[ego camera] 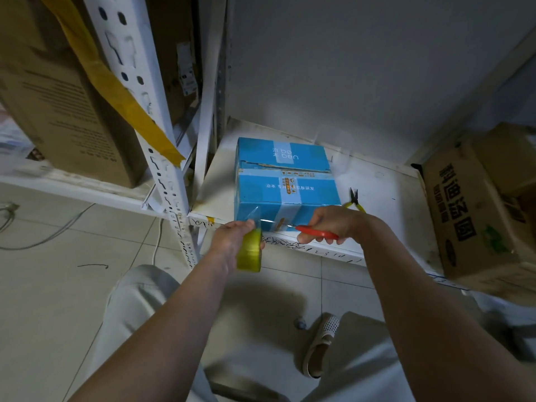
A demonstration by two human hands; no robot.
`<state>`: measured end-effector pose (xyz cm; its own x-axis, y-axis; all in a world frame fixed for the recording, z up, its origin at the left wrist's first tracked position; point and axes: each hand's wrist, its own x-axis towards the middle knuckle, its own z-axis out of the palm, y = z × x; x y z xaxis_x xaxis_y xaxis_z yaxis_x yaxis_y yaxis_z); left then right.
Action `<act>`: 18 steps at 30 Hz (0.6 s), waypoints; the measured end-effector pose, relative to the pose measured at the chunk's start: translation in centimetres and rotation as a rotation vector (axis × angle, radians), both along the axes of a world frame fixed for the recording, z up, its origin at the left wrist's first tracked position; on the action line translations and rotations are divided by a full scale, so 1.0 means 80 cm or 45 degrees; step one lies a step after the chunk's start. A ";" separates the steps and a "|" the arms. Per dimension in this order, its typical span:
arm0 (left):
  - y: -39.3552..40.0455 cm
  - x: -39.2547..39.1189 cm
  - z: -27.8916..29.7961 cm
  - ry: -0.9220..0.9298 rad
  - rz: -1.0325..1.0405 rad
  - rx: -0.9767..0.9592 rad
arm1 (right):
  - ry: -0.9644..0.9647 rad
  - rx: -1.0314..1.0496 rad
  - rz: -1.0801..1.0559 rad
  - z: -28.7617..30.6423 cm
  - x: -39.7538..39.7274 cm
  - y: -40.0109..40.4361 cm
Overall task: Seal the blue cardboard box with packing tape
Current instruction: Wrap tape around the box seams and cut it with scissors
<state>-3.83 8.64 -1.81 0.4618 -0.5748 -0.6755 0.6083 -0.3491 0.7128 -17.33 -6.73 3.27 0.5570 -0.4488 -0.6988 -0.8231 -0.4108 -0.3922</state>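
Blue printed cardboard box (pixel 285 175) sits on white low shelf (pixel 385 184), just above frame centre, flaps closed, clear tape over top seam. Left hand (pixel 232 239) grips yellowish roll of clear packing tape (pixel 250 250) at box's 7 o'clock corner; a stretch of tape runs from roll to box front. Right hand (pixel 333 224) curls round red-handled cutter (pixel 316 232), tip at the tape. Yellow-handled small pliers (pixel 355 202) lie at box's 3 o'clock. Brown carton (pixel 475 210) further right.
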 end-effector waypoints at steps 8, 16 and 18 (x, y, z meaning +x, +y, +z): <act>-0.001 0.004 -0.002 -0.004 -0.001 0.034 | 0.023 -0.104 -0.054 0.003 0.030 0.000; 0.001 0.010 0.001 -0.018 -0.048 0.052 | 0.022 -0.125 -0.112 0.002 0.062 0.002; -0.001 0.011 -0.002 -0.019 -0.071 0.086 | 0.010 -0.139 -0.111 0.001 0.064 0.001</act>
<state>-2.92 8.57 -1.93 0.4407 -0.5531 -0.7070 0.5761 -0.4297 0.6953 -12.18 -6.67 3.35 0.5073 -0.5693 -0.6470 -0.8604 -0.3773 -0.3426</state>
